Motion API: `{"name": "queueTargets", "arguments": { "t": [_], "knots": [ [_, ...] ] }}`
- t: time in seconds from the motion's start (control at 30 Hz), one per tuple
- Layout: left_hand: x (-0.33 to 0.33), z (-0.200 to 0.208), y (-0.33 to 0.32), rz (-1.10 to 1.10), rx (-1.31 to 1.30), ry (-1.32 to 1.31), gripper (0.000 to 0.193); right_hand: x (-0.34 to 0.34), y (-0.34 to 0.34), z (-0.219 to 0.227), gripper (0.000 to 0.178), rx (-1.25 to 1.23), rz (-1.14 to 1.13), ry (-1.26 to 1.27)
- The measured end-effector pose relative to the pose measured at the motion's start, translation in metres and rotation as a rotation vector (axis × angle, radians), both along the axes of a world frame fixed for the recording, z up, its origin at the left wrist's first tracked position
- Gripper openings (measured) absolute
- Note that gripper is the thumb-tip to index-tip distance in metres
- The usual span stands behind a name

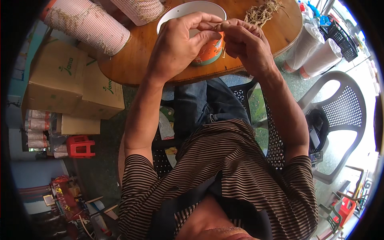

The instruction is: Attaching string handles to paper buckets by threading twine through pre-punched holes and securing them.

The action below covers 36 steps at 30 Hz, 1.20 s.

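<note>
My left hand and my right hand meet over the table, thumbs and fingers pinched together at the tips. What they pinch is too small and hidden to make out. A thin straw-coloured strand shows just below my right fingers. Beneath and behind the hands stands a round tub, white inside and orange with a green base outside; my left hand covers much of it. To the right of the tub lies a tangled bunch of dry, straw-coloured fibres.
A long pink-and-white ringed stack with fibres on it lies at the table's left, a second stack beside it. Cardboard boxes stand left of the wooden table. Wrapped white rolls and a grey plastic chair are on the right.
</note>
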State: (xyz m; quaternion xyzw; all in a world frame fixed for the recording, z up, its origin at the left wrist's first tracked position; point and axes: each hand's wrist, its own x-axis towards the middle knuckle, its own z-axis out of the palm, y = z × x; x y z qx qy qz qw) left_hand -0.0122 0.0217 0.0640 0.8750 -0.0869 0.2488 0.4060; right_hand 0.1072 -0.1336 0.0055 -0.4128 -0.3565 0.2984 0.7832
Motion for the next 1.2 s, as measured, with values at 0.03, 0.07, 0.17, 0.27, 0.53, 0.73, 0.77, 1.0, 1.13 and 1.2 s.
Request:
{"name": "queueTargets", "arguments": {
  "t": [0.03,0.07,0.17,0.27,0.53,0.73,0.77,1.0,1.13,1.2],
  "knots": [
    [0.001,-0.001,-0.001,-0.008,-0.096,0.038,0.023,0.001,-0.002,0.000,0.025,0.030,0.026,0.020],
    [0.001,-0.001,0.000,-0.009,-0.094,0.039,0.023,0.003,-0.003,0.000,0.025,0.032,0.025,0.020],
    [-0.001,-0.001,0.001,0.051,-0.054,0.030,0.020,0.021,-0.009,-0.002,0.025,0.119,0.111,0.100],
    [-0.003,0.000,0.000,0.062,0.003,0.035,0.020,0.020,-0.009,0.003,0.026,0.074,-0.036,0.186],
    [-0.004,0.000,-0.001,0.092,-0.062,0.055,0.019,0.009,-0.010,0.009,0.022,-0.069,-0.234,-0.327],
    [-0.003,-0.002,-0.003,0.081,-0.070,0.039,0.020,0.005,-0.008,0.008,0.023,-0.050,-0.235,-0.505],
    [-0.003,-0.002,-0.003,0.080,-0.070,0.040,0.020,0.007,-0.006,0.004,0.022,-0.070,-0.319,-0.570],
    [-0.006,0.003,-0.008,0.058,0.114,0.067,0.017,-0.004,-0.006,0.002,0.021,-0.171,-0.583,-0.639],
    [-0.004,0.002,-0.004,0.004,0.111,0.090,0.017,0.006,-0.008,0.000,0.022,-0.125,-0.551,-0.542],
    [-0.003,0.000,-0.003,-0.007,0.003,0.095,0.018,0.007,-0.010,0.005,0.023,-0.158,-0.520,-0.518]
  ]
}}
